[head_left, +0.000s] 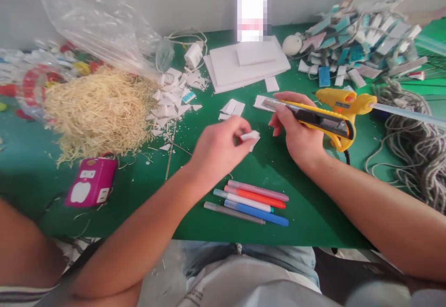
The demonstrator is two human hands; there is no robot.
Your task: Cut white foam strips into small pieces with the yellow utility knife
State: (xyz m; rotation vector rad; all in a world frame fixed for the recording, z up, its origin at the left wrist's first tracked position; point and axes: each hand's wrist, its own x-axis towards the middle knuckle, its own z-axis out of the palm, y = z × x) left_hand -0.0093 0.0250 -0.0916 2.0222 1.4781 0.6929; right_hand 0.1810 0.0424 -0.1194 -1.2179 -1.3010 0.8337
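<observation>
My left hand point(223, 146) pinches a small white foam piece point(251, 136) between thumb and fingertips, above the green table. In my right hand point(301, 133) lies a yellow and black utility knife point(313, 117), its tip pointing left. Just beyond the knife's tip a flat white strip point(261, 103) rests on the table, partly covered by the knife. A few small white foam pieces point(232, 108) lie between the two hands, farther back. Right of my right hand stands a yellow hot glue gun point(343, 102) with a clear glue stick in its rear.
Several markers point(256, 195) lie near the front edge. Behind are stacked white foam sheets point(226, 68). Straw point(101, 112), white scraps point(170, 93) and a pink power adapter point(91, 181) sit left. Grey cord point(411, 144) and a foam-scrap heap point(362, 42) occupy the right.
</observation>
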